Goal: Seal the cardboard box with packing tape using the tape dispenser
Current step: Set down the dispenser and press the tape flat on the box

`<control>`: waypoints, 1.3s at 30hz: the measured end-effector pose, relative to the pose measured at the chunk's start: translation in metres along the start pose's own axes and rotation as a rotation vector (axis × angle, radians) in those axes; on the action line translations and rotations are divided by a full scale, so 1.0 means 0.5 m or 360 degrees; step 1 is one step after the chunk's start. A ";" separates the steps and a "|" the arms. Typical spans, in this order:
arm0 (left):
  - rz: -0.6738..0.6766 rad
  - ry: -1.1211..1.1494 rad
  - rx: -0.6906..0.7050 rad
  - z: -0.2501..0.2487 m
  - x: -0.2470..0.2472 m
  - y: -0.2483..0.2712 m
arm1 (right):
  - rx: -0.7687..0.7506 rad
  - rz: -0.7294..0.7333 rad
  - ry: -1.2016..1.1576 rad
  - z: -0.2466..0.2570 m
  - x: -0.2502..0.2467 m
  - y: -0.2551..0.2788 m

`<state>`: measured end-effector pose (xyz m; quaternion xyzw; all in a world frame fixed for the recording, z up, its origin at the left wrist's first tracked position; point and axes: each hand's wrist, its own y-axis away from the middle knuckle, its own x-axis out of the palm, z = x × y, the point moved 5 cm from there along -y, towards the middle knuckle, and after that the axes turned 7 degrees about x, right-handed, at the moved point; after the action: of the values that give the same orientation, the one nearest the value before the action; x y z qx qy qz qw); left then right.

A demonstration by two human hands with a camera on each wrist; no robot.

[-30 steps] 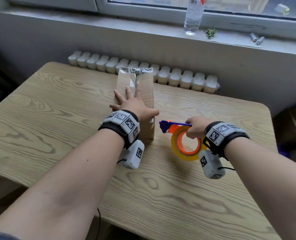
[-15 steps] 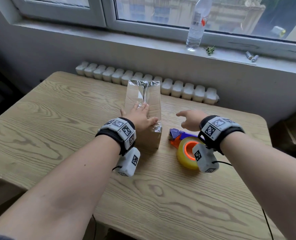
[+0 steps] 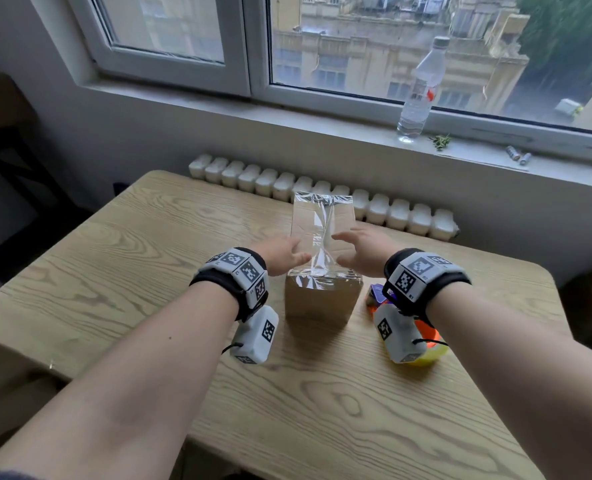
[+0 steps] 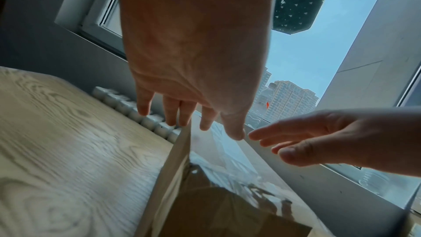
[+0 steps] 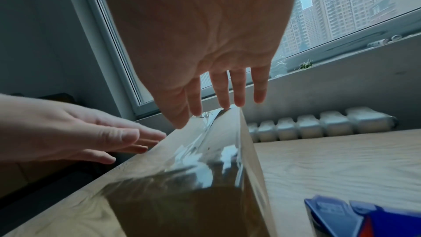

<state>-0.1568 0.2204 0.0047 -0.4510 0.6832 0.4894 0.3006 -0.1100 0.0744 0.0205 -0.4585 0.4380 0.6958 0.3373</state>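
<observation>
Cardboard box (image 3: 322,299) is sitting mid-tabletop (image 3: 114,271), long axis pointing at the window, clear packing tape (image 3: 319,237) already running along the top seam and folding over the near edge. Both hands are hovering over the lid, left hand (image 3: 280,254) and right hand (image 3: 364,251), fingers (image 4: 262,134) spread and relaxed, gripping nothing. Tape dispenser (image 3: 377,296) is lying on the tabletop just right of the box, under the right wrist, nobody holding it.

Risks I'm seeing:
- Tape is looking wrinkled down the centre; pressing it down unevenly is likely trapping creases or air, so the seam bond stays weak.
- The box is narrow and probably light; a lopsided push could be sliding or skewing it.
- The right wrist is passing close above the dispenser; dropping the arm could be knocking it, maybe against its cutter.
</observation>
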 end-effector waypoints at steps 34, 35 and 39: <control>-0.0195 -0.0472 0.0100 -0.017 0.004 -0.038 | 0.0110 -0.0093 0.0183 -0.005 0.069 -0.022; -0.0187 -0.0473 0.0091 -0.015 0.006 -0.039 | 0.0108 -0.0091 0.0183 -0.006 0.070 -0.022; -0.0148 -0.0466 0.0082 -0.010 0.011 -0.042 | 0.0107 -0.0061 0.0169 -0.013 0.073 -0.027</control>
<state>-0.1396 0.2115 -0.0068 -0.3980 0.6226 0.5179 0.4308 -0.1088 0.0762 -0.0191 -0.4916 0.4696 0.6487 0.3420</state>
